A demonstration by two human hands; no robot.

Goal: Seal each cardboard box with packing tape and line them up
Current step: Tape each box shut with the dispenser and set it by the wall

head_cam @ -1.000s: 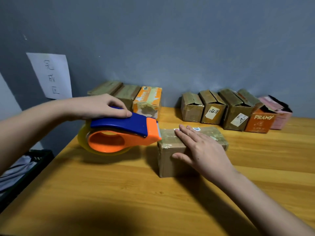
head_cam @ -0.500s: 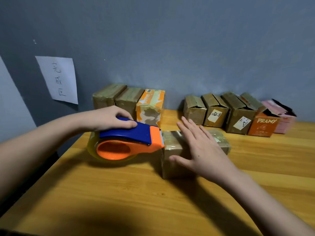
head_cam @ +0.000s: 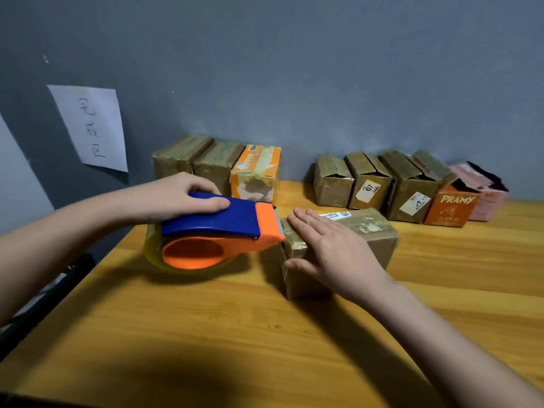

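A: The right hand (head_cam: 332,254) has slid left, fingers flat on the brown cardboard box (head_cam: 338,251) mid-surface.

B: And the left hand (head_cam: 179,195) grips the blue-and-orange tape dispenser (head_cam: 217,234), blade now at the box's end (tape likely ready to cut)

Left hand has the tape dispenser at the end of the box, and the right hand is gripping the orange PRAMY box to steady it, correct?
Not quite. The head view shows the right hand pressing flat on the brown cardboard box in front, not the orange PRAMY box, which sits untouched in the back row. The left hand does hold the tape dispenser at that box's end.
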